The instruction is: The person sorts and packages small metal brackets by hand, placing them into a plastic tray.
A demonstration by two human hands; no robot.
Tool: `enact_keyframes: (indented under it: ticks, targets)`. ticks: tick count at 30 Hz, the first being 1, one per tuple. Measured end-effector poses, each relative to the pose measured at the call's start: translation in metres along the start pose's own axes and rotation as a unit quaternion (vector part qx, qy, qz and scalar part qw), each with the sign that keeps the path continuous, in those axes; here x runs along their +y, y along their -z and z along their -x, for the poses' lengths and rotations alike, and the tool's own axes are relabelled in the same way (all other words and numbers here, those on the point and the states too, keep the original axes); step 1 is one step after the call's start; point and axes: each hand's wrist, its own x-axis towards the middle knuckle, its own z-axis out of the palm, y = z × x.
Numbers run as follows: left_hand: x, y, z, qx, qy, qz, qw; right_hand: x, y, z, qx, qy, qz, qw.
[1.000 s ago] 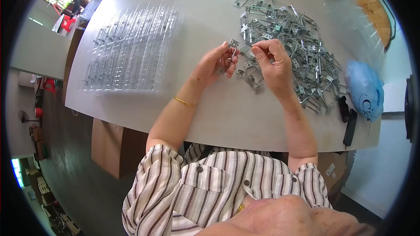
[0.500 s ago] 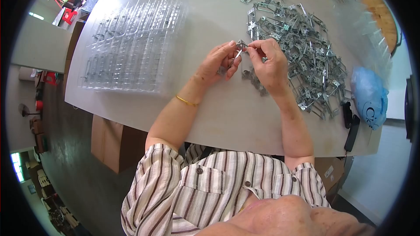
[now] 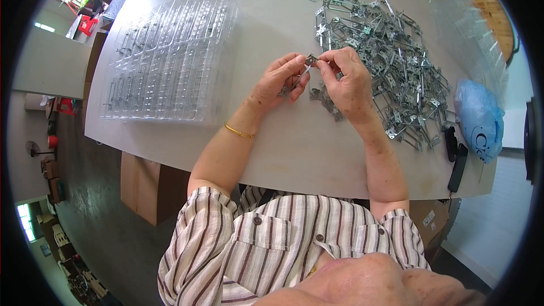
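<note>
A small metal bracket point(image 3: 306, 69) is pinched between my two hands, over the middle of the table. My left hand point(image 3: 279, 79) is closed on its left side, thumb and forefinger at the upper corner and the other fingers curled below. The fingertips of my right hand point(image 3: 347, 79) grip the upper right end. Partly hidden behind my right hand, a few small metal pieces point(image 3: 324, 100) lie on the table. A large heap of similar metal brackets point(image 3: 396, 62) spreads to the right of my right hand.
Clear plastic compartment trays point(image 3: 170, 59), holding rows of metal parts, lie at the left. Another clear plastic tray point(image 3: 467, 28) is at the far right. A blue plastic bag point(image 3: 479, 119) and a black tool-like object point(image 3: 457, 167) sit near the right edge. A cardboard box point(image 3: 148, 187) stands below.
Both hands stay almost in place. The metal bracket between them has tilted slightly. The camera view has shifted a little.
</note>
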Motion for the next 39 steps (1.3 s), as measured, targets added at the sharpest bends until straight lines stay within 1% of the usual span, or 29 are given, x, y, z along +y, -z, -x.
enact_keyframes:
  ticks: [3,6,12,15,18,21,24,27,30,33,35,39]
  targets:
    - [0.001,0.0,0.001,0.006,0.001,-0.006,1.0,-0.002,0.003,0.001,-0.011,0.004,0.008,1.0]
    - [0.003,0.0,0.003,0.012,-0.002,-0.018,1.0,-0.009,0.003,0.0,-0.012,-0.025,-0.031,0.999]
    - [0.0,0.002,0.002,-0.014,-0.009,-0.033,0.999,-0.008,0.003,0.001,-0.049,-0.114,-0.098,0.987]
    - [0.0,0.001,0.002,-0.023,-0.021,-0.054,0.998,-0.009,0.005,0.001,-0.068,-0.141,-0.121,0.98]
    - [-0.001,-0.001,0.002,-0.028,-0.026,-0.068,0.997,-0.004,0.006,0.0,-0.111,-0.181,-0.145,0.966]
    - [-0.002,-0.002,0.002,-0.024,-0.025,-0.087,0.996,-0.005,0.012,-0.001,-0.147,-0.201,-0.129,0.96]
    - [-0.002,-0.003,0.004,-0.027,-0.023,-0.115,0.993,-0.005,0.014,-0.001,-0.147,-0.186,-0.141,0.961]
    - [0.001,-0.009,0.006,-0.032,-0.014,-0.153,0.988,0.004,0.011,0.004,-0.109,-0.105,-0.07,0.986]
    - [-0.003,-0.01,0.006,-0.049,-0.014,-0.164,0.985,0.003,0.009,0.003,-0.093,-0.109,-0.096,0.985]
    - [-0.005,-0.011,0.006,-0.074,-0.012,-0.166,0.983,-0.009,0.015,-0.002,-0.08,-0.167,-0.2,0.962]
    - [-0.003,-0.01,0.007,-0.087,-0.007,-0.158,0.984,-0.008,0.016,-0.003,-0.041,-0.174,-0.204,0.962]
    - [0.0,-0.003,0.006,-0.046,-0.021,-0.099,0.994,-0.004,0.015,-0.004,0.013,-0.162,-0.239,0.957]
